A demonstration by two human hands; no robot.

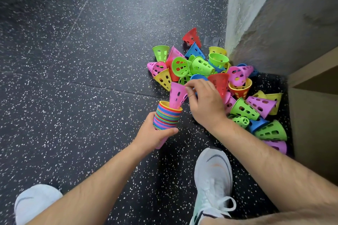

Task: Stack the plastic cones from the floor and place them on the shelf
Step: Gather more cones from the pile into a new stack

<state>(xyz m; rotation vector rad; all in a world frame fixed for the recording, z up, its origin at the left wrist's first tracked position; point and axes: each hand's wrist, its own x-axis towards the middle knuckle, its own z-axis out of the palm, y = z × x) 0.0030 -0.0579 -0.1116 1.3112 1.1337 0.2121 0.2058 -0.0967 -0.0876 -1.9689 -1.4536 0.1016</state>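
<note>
My left hand (152,136) grips a stack of nested cones (167,117), its many coloured rims showing, open end up. A pink perforated cone (177,95) sits narrow end down in the top of the stack. My right hand (204,100) pinches that pink cone's wide rim with thumb and fingertips. Behind and to the right lies a pile of loose cones (210,71) in green, pink, yellow, red and blue, spread on the speckled black floor (73,78) against the wall corner.
A grey concrete wall (274,14) rises at the right. A wooden shelf unit (314,97) stands at the right edge beside the pile. My two white shoes (213,184) (36,201) stand on the floor near the bottom of the view.
</note>
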